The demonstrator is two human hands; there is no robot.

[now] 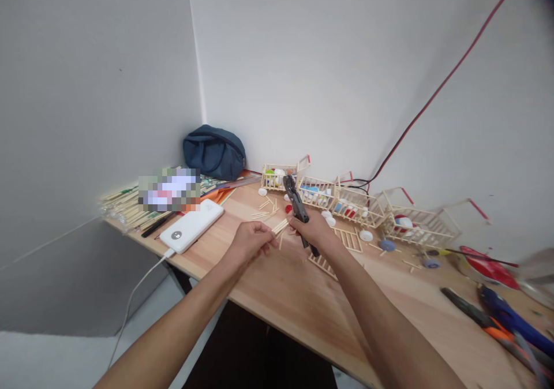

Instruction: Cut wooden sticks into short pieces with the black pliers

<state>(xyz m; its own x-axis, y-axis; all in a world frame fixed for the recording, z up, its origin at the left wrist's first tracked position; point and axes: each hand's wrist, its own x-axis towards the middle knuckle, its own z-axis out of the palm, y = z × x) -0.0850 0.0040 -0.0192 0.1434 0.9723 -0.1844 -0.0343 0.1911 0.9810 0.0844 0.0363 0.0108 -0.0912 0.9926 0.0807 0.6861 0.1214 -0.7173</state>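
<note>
past my bare forearms (190,314), my left hand (251,239) is pinching slim pale wooden sticks (280,225), ideally keeping ends level; my right hand (317,231) is gripping a long black tool (298,203).

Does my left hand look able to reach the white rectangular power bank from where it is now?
Probably yes: only light wooden tabletop shows between your left hand and the white rectangular power bank, though that hand seems to be pinching thin pale wooden sticks.
</note>
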